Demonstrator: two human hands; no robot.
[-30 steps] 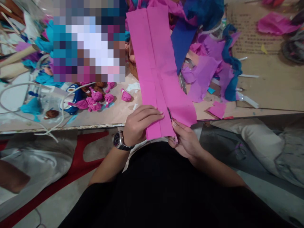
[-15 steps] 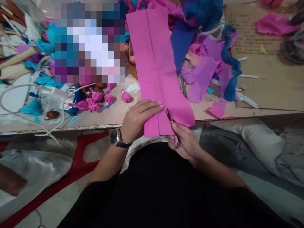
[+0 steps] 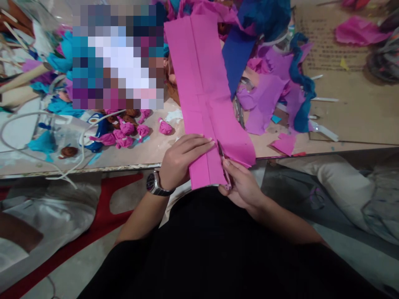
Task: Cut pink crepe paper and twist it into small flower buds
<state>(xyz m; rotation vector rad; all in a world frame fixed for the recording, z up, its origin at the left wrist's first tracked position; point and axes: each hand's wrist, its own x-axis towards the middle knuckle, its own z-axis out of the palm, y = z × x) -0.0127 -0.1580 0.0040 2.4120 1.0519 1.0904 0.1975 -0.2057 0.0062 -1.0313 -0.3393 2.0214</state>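
A long sheet of pink crepe paper (image 3: 205, 79) with a lengthwise crease lies across the table, its near end past the front edge. My left hand (image 3: 182, 160) rests flat on the left side of that near end, fingers stretched out and thumb hidden. My right hand (image 3: 241, 182) grips a pair of scissors (image 3: 227, 176) with pinkish handles, closed around them. Their blades sit in a cut running up through the paper, between a straight strip on the left and a flap curling away to the right.
Several small pink twisted paper bundles (image 3: 124, 133) lie left of the sheet, near a white cord (image 3: 82, 153). Purple crepe paper (image 3: 264, 93) and a blue sheet (image 3: 238, 58) lie to the right, before a cardboard piece (image 3: 352, 99). Another person's arm (image 3: 18, 232) shows at lower left.
The scissors have moved slightly further up the cut, and their blades are closer together. The paper's near end has slid a little toward me. My left hand stays on the sheet.
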